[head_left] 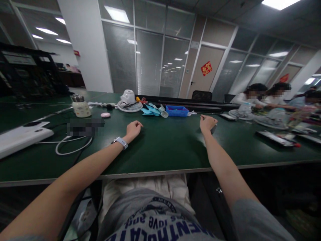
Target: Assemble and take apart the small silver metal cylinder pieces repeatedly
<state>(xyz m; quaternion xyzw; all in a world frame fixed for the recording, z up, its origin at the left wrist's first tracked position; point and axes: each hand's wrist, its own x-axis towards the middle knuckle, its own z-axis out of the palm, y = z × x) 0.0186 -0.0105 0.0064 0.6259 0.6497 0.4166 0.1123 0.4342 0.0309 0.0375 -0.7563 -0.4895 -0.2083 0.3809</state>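
Observation:
Both my arms stretch out over a dark green table (160, 147). My left hand (133, 128) rests on the tabletop with its fingers curled under, and nothing shows in it. A light watch (121, 142) sits on that wrist. My right hand (208, 123) lies further right, closed in a loose fist; a small thin thing seems to poke out at its left, too small to name. Beyond the hands lie a white fan part (129, 102), pale blue fan blades (153, 110) and a blue tray (177, 110).
A white jar with a metal lid (80, 106), a pink disc (105, 114), a white device (21, 137) and a looped white cable (72, 145) lie at the left. Other people sit at the far right (263, 97) with parts before them. The table's near edge (160, 172) runs above my lap.

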